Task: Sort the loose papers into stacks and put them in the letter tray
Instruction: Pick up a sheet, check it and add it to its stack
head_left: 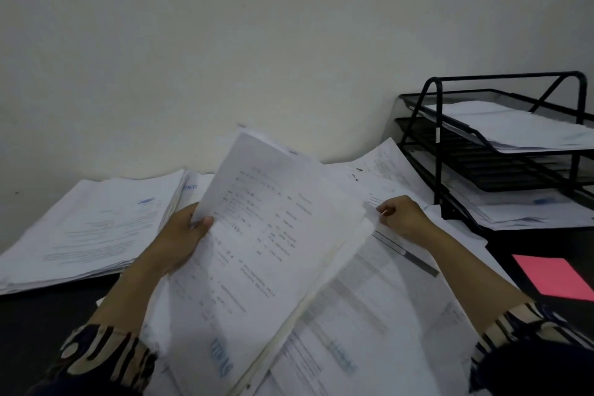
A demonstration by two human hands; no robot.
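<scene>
My left hand (183, 241) grips a thick bundle of printed white papers (270, 251), thumb on top, tilted up off the desk. My right hand (401, 219) pinches the right edge of a sheet in that bundle. Beneath lie more loose papers (379, 315) spread across the desk. A black wire-mesh letter tray (427, 128) with three tiers stands at the right against the wall. Papers lie in its top tier and its bottom tier; the middle tier looks dark.
A second stack of white papers (93, 231) lies on the dark desk at the left. A pink sheet (553, 276) rests near the desk's right edge. A pale wall runs behind the desk. Patterned sleeves cover both forearms.
</scene>
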